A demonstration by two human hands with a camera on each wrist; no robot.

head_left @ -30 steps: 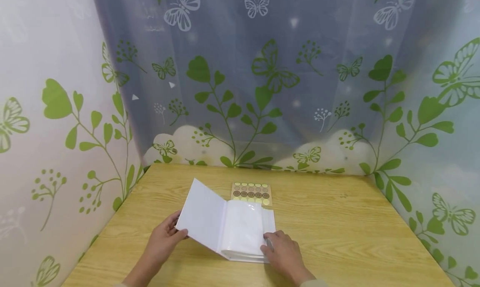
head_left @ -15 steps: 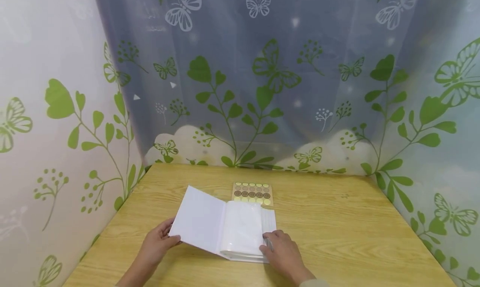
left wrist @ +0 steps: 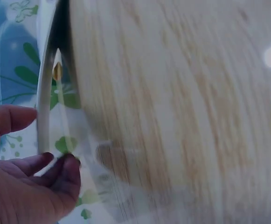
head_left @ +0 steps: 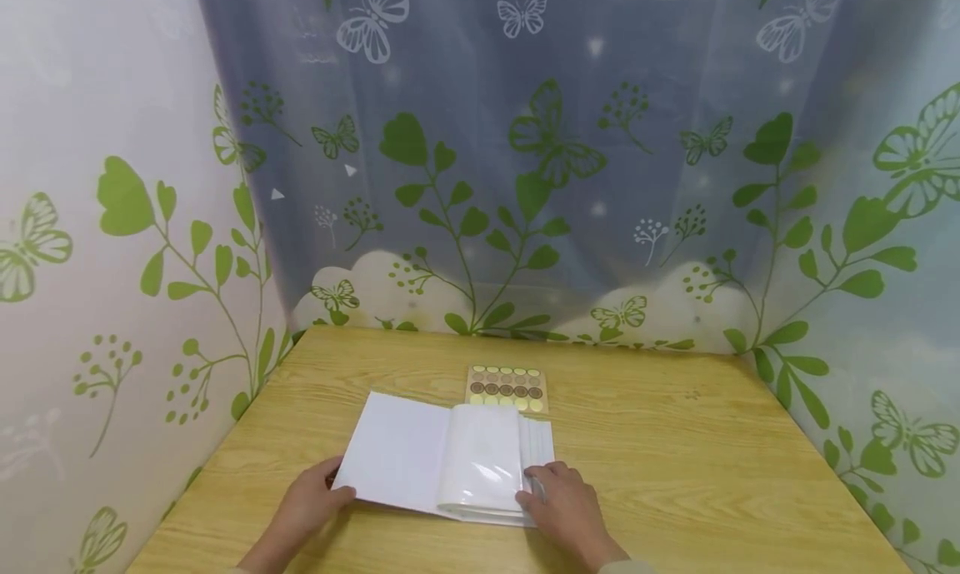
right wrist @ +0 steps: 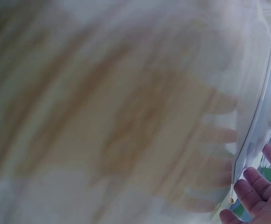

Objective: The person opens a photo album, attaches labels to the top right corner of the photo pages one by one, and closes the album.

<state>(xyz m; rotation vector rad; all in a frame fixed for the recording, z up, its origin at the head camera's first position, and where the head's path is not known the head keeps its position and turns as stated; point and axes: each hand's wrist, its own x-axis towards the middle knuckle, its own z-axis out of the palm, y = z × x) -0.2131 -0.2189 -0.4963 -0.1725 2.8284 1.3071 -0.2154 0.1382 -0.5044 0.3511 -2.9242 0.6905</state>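
White album (head_left: 444,457): lies open at the near middle of the worktop (head_left: 705,466), between the two hands.
Cover (head_left: 393,451): plain white inside, spread to the left, its left edge held by a hand.
Pages (head_left: 483,453): a stack on the right, the top one glossy with bright reflections; the layers below step out along the right edge.
Left hand (head_left: 306,497): pinches the near left corner of the cover, thumb on top, fingers underneath.
Right hand (head_left: 566,506): touches the near right edge of the album with bent fingers; whether it grips, I cannot tell.
Sticker sheet (head_left: 507,388): flat just beyond the pages, rows of yellow and brown circles.
Curtain (head_left: 465,141): stands along the far side, grey-blue with green leaves and butterflies.
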